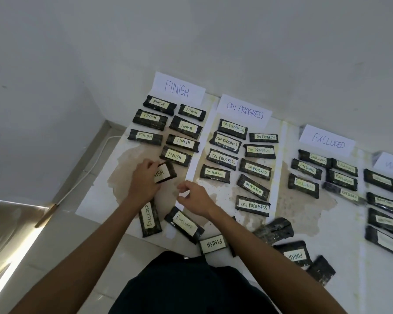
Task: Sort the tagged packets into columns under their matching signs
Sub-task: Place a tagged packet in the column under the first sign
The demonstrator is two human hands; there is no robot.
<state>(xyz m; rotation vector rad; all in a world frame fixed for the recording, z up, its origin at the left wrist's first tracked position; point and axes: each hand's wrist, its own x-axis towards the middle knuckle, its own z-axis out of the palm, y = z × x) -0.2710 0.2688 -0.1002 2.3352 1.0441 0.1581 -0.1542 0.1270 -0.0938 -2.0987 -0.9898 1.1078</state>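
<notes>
Dark packets with pale handwritten tags lie in columns under white paper signs: FINISH [177,88], ON PROGRESS [245,111], EXCLUDED [328,141]. My left hand [143,180] grips a FINISH-tagged packet [166,172] at the bottom of the FINISH column. My right hand [195,198] hovers just right of it, fingers curled, holding nothing. Near my arms lie two EXCLUDED packets [150,217] [184,224] and two upside-down FINISH packets [212,243] [295,254]. An untagged-side packet [273,230] rests beside them.
A fourth sign [390,163] with its own column of packets is cut off at the right edge. A white wall runs behind the signs. A white cable [86,168] and a wooden strip [44,215] lie on the floor to the left.
</notes>
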